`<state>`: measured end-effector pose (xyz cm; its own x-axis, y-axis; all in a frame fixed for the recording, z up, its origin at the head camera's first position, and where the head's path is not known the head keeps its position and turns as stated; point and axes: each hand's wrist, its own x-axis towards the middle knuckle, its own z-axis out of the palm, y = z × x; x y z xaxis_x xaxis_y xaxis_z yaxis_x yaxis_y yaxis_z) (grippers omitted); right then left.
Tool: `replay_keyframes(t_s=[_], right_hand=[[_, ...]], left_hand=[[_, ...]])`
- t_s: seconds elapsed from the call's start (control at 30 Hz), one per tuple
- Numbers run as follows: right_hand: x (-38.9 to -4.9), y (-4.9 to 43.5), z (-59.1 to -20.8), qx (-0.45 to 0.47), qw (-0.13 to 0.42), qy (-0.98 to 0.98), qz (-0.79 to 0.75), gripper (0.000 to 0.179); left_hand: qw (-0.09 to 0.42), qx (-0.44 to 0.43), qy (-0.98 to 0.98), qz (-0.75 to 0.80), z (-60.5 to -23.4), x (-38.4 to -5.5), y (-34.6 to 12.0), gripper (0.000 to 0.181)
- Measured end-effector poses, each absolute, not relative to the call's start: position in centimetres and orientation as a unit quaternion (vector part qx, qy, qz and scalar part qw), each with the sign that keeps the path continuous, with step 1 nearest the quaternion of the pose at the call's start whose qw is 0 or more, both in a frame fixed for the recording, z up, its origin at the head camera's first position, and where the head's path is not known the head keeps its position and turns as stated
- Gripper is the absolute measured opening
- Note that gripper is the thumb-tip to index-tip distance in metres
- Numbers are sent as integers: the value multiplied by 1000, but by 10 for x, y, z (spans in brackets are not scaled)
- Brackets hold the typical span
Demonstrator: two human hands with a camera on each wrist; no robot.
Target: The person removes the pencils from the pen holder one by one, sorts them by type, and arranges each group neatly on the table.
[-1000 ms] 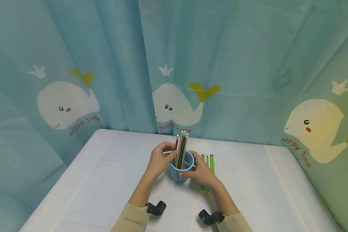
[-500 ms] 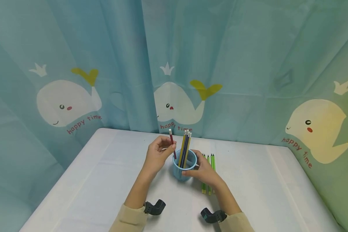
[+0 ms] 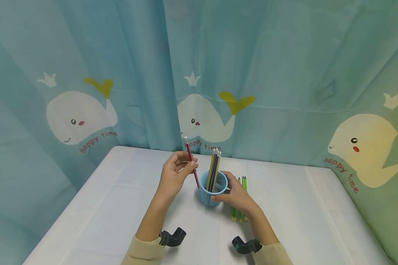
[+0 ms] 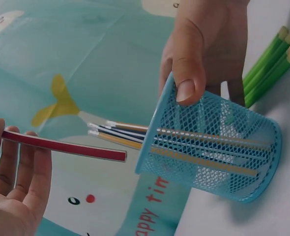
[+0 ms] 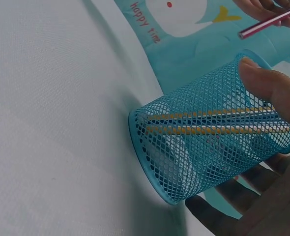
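A red pencil with a white eraser end up is pinched between the thumb and fingers of my left hand. Its lower end is beside the rim of a blue mesh pencil cup, outside it, and the left wrist view shows a gap between them. Around the cup's right side my right hand grips the rim and wall, thumb toward the front. Several yellow and dark blue pencils lean inside the cup, eraser ends up. Through the mesh they show in the right wrist view too.
Several green pencils lie on the white table just right of the cup, partly hidden by my right hand. A blue-green curtain with whale prints hangs behind the table. Each wrist wears a black camera.
My left hand has lifted the red pencil out of the cup and moved it up and left. The right hand still holds the cup, which has shifted slightly right in view.
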<state>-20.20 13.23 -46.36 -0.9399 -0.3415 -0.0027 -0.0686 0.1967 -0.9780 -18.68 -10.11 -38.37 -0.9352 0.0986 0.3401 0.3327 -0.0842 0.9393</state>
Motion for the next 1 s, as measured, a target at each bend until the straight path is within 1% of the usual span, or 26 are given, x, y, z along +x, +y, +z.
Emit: replay_keyframes(t_s=[0.23, 0.57, 1.0], right_hand=[[-202, 135, -463, -139, 112, 763, -621, 87], [-203, 135, -462, -148, 114, 761, -621, 86], [-204, 136, -465, -153, 118, 754, -628, 86]], left_hand=[[64, -147, -669, -726, -388, -190, -104, 24], [45, -89, -682, -725, -399, -198, -116, 29], [14, -49, -700, -712, -411, -208, -127, 40]])
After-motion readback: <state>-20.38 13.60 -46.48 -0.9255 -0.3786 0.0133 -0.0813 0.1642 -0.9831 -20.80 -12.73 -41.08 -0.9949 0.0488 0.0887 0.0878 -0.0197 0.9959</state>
